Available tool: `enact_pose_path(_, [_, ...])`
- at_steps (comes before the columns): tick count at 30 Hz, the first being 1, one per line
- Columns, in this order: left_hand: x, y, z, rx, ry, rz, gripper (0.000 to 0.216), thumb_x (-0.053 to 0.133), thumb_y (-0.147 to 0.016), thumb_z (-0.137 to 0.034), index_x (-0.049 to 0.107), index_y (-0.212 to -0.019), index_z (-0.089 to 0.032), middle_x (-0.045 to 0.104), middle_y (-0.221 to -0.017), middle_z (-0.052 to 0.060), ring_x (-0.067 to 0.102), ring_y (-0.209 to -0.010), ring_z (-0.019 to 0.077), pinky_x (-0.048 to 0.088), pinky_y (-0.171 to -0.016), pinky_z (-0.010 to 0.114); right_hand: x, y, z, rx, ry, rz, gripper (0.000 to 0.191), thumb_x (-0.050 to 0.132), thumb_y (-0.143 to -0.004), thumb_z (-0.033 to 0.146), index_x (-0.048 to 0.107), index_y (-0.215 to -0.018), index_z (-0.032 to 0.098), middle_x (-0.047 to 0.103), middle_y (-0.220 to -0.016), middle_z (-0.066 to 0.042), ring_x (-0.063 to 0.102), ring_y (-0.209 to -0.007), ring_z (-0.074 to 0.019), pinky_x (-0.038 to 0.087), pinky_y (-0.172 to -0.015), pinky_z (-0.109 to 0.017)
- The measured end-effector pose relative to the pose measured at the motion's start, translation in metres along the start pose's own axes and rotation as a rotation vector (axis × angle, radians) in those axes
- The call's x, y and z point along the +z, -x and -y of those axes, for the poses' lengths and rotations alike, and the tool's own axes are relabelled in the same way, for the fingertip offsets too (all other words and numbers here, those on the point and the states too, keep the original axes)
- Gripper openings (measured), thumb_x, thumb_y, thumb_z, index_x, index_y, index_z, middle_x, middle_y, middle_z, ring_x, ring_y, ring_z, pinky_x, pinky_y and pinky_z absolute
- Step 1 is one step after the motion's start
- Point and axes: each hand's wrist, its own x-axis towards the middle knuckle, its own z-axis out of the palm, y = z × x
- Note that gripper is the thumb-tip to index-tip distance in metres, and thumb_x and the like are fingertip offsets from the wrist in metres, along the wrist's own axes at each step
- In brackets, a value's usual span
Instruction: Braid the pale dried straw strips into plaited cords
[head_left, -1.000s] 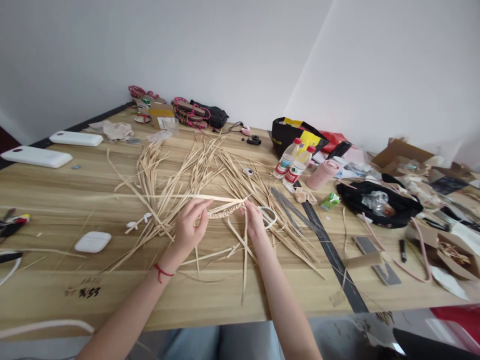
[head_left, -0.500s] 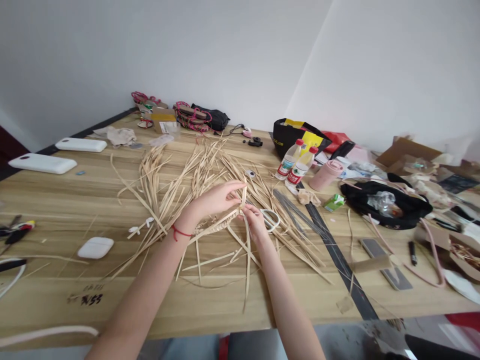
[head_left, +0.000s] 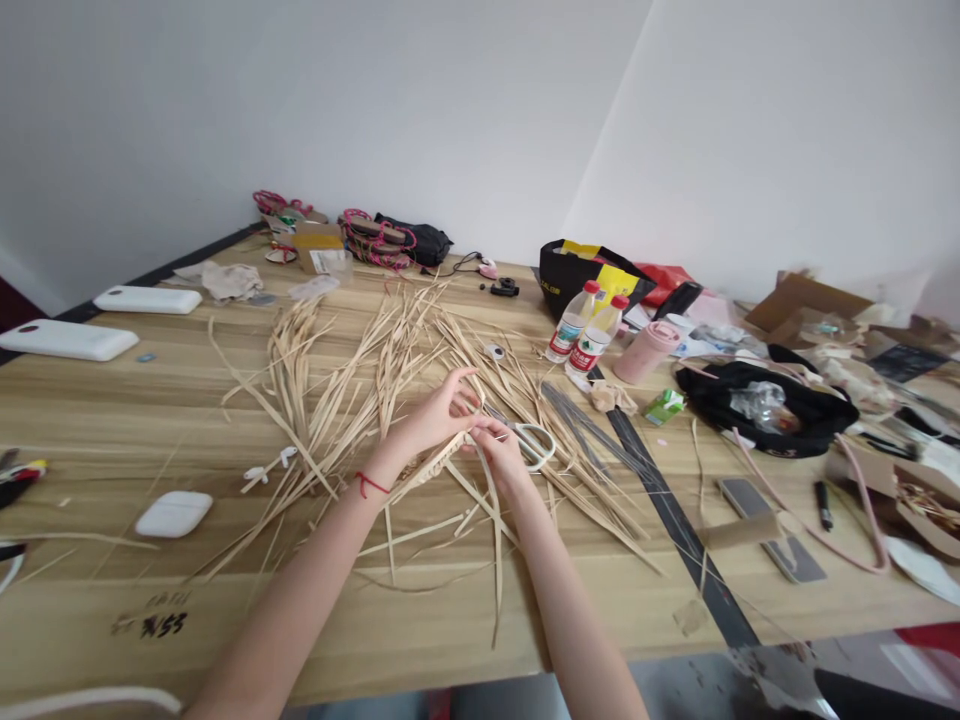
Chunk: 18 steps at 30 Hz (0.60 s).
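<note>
Right hand (head_left: 501,455): grip pinched on the far right end of the woven straw band (head_left: 442,458), thumb and fingertips together there. Left hand (head_left: 435,412): just left of and above that end, fingers curled round by a short bent straw; cannot tell if its grip is closed on it, fingertips partly hidden. Band is mid-scene, over the near half of the bench (head_left: 420,640), slanting from near left up to the right hand. One long strip (head_left: 496,560) hangs from the right hand toward the near edge. Red cord (head_left: 371,484) on left wrist.

Scissors (head_left: 537,447) just right of the right hand, white handles showing. Loose straw strips (head_left: 390,370) spread far of the hands and out both sides. White case (head_left: 174,514) and earbuds (head_left: 270,465) to the left. Far right: two bottles (head_left: 592,345) with red caps, pink cup (head_left: 646,352) beside them, green carton (head_left: 664,406) nearer.
</note>
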Motion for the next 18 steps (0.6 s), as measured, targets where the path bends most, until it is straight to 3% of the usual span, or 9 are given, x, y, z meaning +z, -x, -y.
enact_pose_path(4, [0.001, -0.001, -0.002, 0.024, -0.062, 0.054, 0.023, 0.06, -0.08, -0.034, 0.055, -0.099, -0.021, 0.061, -0.085, 0.0, 0.059, -0.076, 0.0144, 0.05, -0.071, 0.028, -0.002, -0.002, -0.002, -0.006, 0.021, 0.003, 0.026, 0.081, -0.057, 0.033, 0.068, -0.076, 0.02, 0.069, -0.079, 0.0, 0.063, -0.073, -0.0155, 0.057, -0.069, -0.03])
enact_pose_path(6, [0.0, -0.003, -0.001, 0.023, -0.073, 0.103, 0.015, 0.058, -0.081, -0.033, 0.057, -0.087, -0.019, 0.061, -0.08, -0.001, 0.059, -0.074, 0.0146, 0.049, -0.069, 0.027, -0.003, -0.003, -0.004, -0.001, 0.032, 0.007, 0.027, 0.081, -0.057, 0.033, 0.067, -0.077, 0.02, 0.069, -0.076, 0.001, 0.064, -0.072, -0.0157, 0.058, -0.068, -0.031])
enact_pose_path(14, [-0.008, -0.008, 0.001, 0.06, -0.071, 0.162, 0.018, 0.056, -0.082, -0.031, 0.068, -0.083, -0.017, 0.064, -0.091, 0.005, 0.06, -0.085, 0.0173, 0.047, -0.079, 0.03, -0.003, -0.003, -0.003, 0.013, -0.023, 0.018, 0.041, 0.082, -0.057, 0.028, 0.058, -0.089, 0.023, 0.069, -0.073, 0.004, 0.065, -0.066, -0.0141, 0.057, -0.065, -0.029])
enact_pose_path(18, [-0.016, -0.005, -0.004, 0.042, -0.05, 0.268, 0.025, 0.055, -0.084, -0.036, 0.067, -0.097, -0.019, 0.063, -0.102, 0.005, 0.06, -0.092, 0.0177, 0.047, -0.084, 0.031, -0.003, -0.001, -0.003, 0.011, -0.015, 0.017, 0.044, 0.083, -0.057, 0.029, 0.056, -0.091, 0.023, 0.071, -0.074, 0.003, 0.067, -0.068, -0.015, 0.057, -0.067, -0.03])
